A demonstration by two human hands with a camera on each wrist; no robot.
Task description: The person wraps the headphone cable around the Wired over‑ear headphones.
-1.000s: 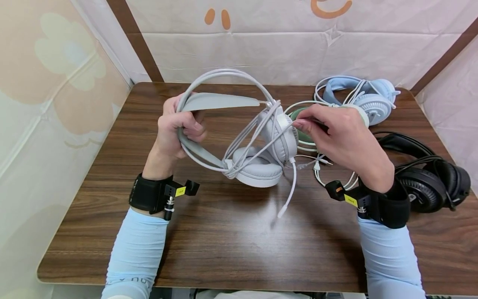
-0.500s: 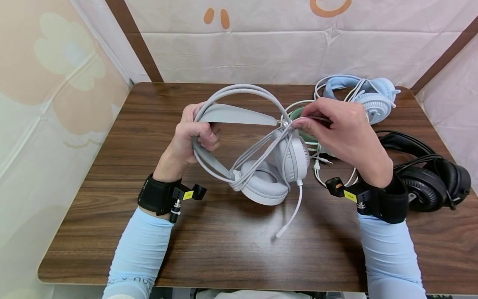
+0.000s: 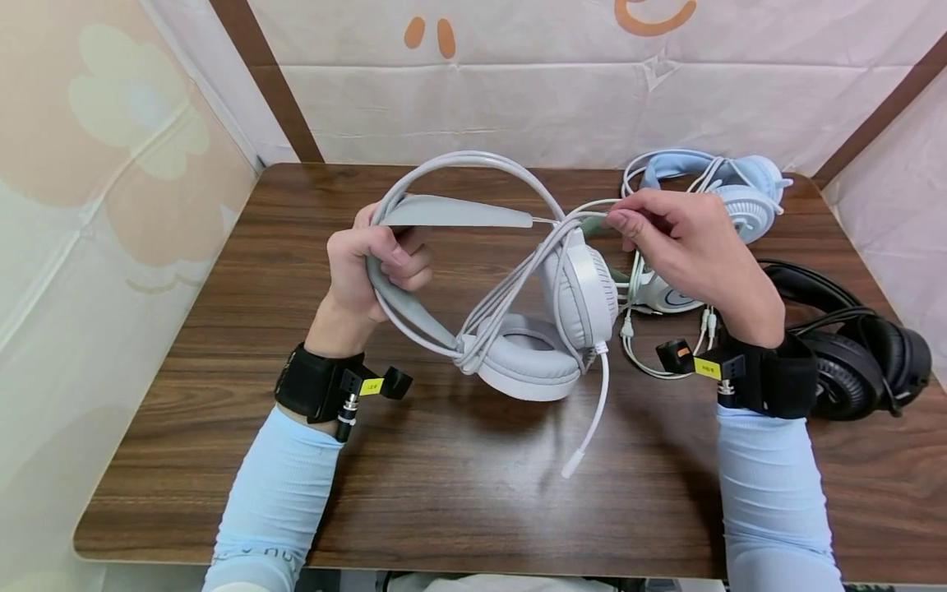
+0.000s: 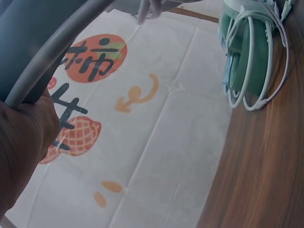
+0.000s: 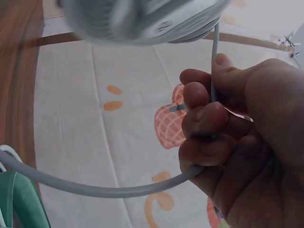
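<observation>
A white-grey headset (image 3: 528, 366) is held up over the table in the head view, with a microphone boom (image 3: 595, 415) hanging from its nearer-right ear cup. My left hand (image 3: 353, 267) grips the headband, fingers curled round band and grey strap (image 3: 459, 211). Several loops of the headset's cable (image 3: 510, 288) wrap across the ear cups. Beyond the upper ear cup, my right hand (image 3: 691, 247) pinches the cable between thumb and fingers. In the right wrist view the grey cable (image 5: 95, 191) runs through the curled fingers (image 5: 204, 118) and bends away to the left.
Behind my right hand lie light blue headphones (image 3: 743, 210) and green-and-white headphones (image 3: 666, 294) with their white cable, partly hidden. Black headphones (image 3: 836, 370) rest at the right, beside my wrist. A patterned sheet (image 3: 473, 107) hangs along the table's (image 3: 473, 510) back edge.
The headset has shifted right and towards me, then slightly back left. My right hand has moved right, drawing the cable out from the ear cup; both hands keep their hold.
</observation>
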